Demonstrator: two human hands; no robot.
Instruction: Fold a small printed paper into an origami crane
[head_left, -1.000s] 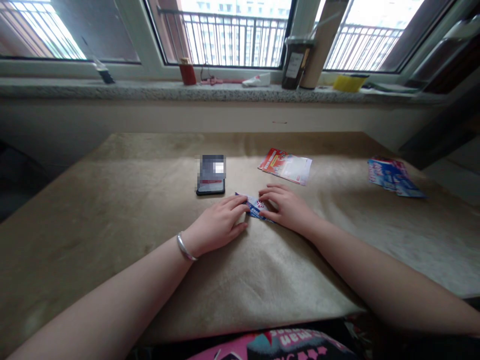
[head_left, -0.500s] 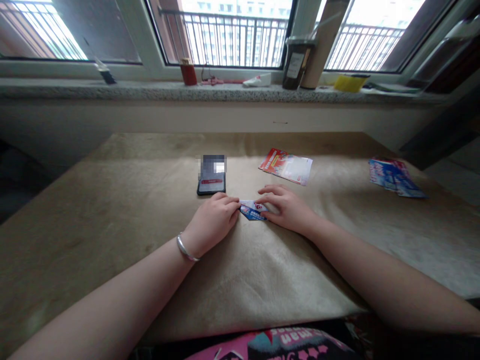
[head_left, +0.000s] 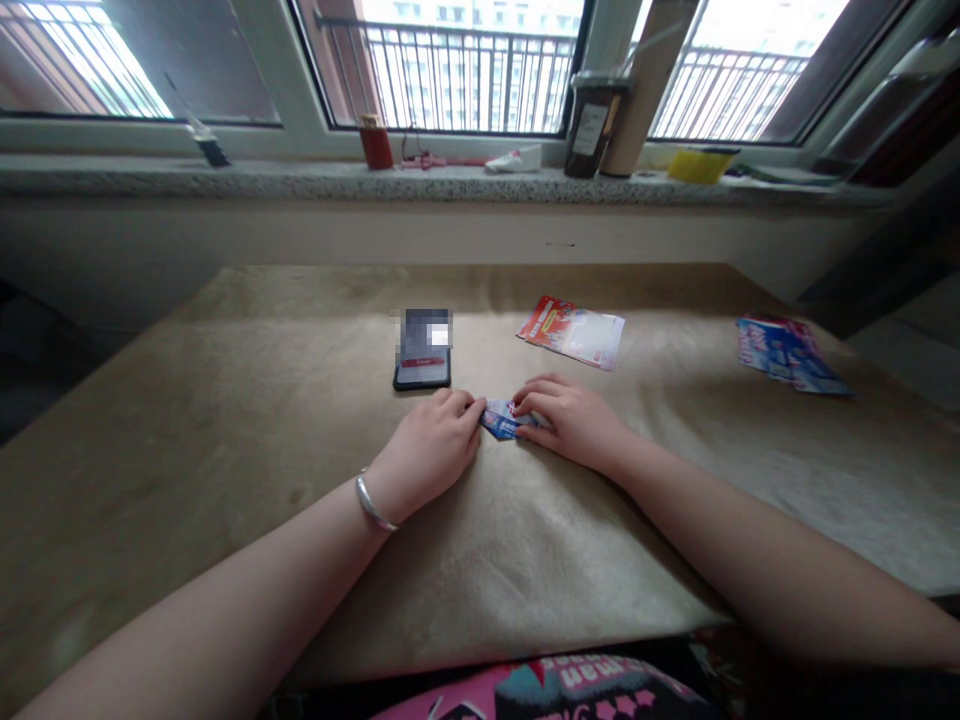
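Note:
A small folded piece of printed paper [head_left: 501, 422], blue and white with pointed lower corners, lies on the table between my hands. My left hand [head_left: 439, 440], with a silver bangle at the wrist, is closed with its fingertips gripping the paper's left end. From the other side my right hand [head_left: 570, 425] has its thumb and fingers closed on the right end. The fingers cover both ends of the paper. Just beyond my left hand lies a smartphone [head_left: 422, 372], its screen partly blurred.
A red and white leaflet [head_left: 574, 335] lies past my right hand. Several blue leaflets [head_left: 791, 355] overlap at the table's right. On the stone windowsill [head_left: 300, 187] behind stand a red container [head_left: 376, 145], a dark lidded jar [head_left: 592, 130] and a yellow object [head_left: 701, 165].
My right hand's fingers have drawn closer together and lower over the paper. My left hand has shifted slightly to the right along its edge.

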